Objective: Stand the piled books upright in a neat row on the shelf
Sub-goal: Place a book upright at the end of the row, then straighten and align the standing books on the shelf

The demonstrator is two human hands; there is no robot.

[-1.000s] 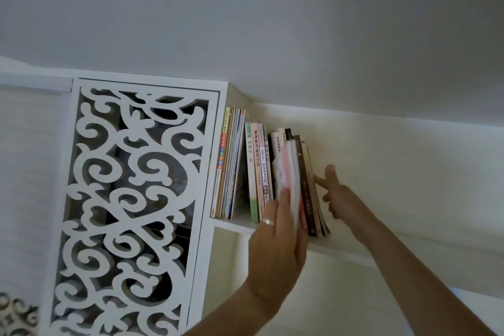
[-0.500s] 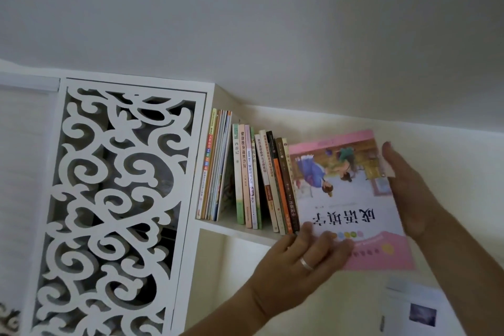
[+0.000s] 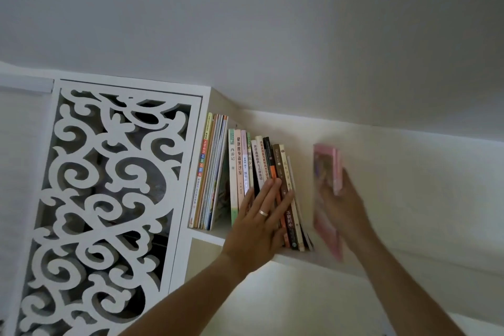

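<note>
White wall shelf under pale ceiling, beside white scrollwork cabinet panel. Left hand, fingers straight, presses row of upright paperbacks. Right hand grips blurred pink book, long axis approx vertical, just right of row.

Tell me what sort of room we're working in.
Likely a home room: a white wall shelf holding a row of books, beside a carved white lattice panel, close under a plain ceiling.

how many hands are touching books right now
2. The left hand lies flat with straight fingers against the spines of the standing row of books on the shelf. The right hand grips the blurred pink book just right of the row.
</note>
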